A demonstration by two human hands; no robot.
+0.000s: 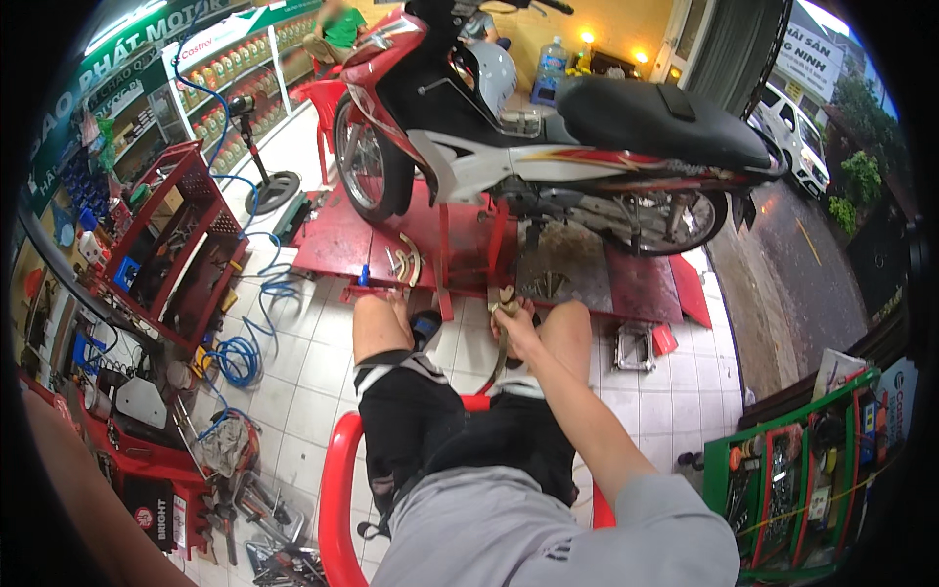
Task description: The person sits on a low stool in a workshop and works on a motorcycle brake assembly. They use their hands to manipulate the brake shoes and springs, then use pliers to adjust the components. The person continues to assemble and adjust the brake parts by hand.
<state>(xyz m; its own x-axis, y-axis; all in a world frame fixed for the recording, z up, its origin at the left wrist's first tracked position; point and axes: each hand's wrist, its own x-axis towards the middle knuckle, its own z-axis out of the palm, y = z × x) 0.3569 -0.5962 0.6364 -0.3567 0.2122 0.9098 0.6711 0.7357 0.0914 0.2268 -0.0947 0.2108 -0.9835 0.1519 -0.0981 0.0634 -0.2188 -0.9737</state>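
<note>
My right hand [513, 319] is closed near my right knee, at the front edge of the red motorcycle lift [323, 235]. It grips a long, olive-brown curved strip [502, 360] that hangs down toward the red chair; its exact kind does not show. A small tan piece [507, 293] shows just above the fingers. My left forearm [88, 499] runs off at the lower left, and the hand there is out of view. Curved tan parts [406, 262] lie on the lift left of my right hand. Above them stands a red and white motorbike [479, 161].
I sit on a red plastic chair [337, 489]. Left are a red tool cart [166, 254], a coiled blue air hose [240, 360] and loose tools. A green rack [797, 479] stands at the right. A metal frame [634, 348] lies on the tiles. A seated person [340, 27] is behind.
</note>
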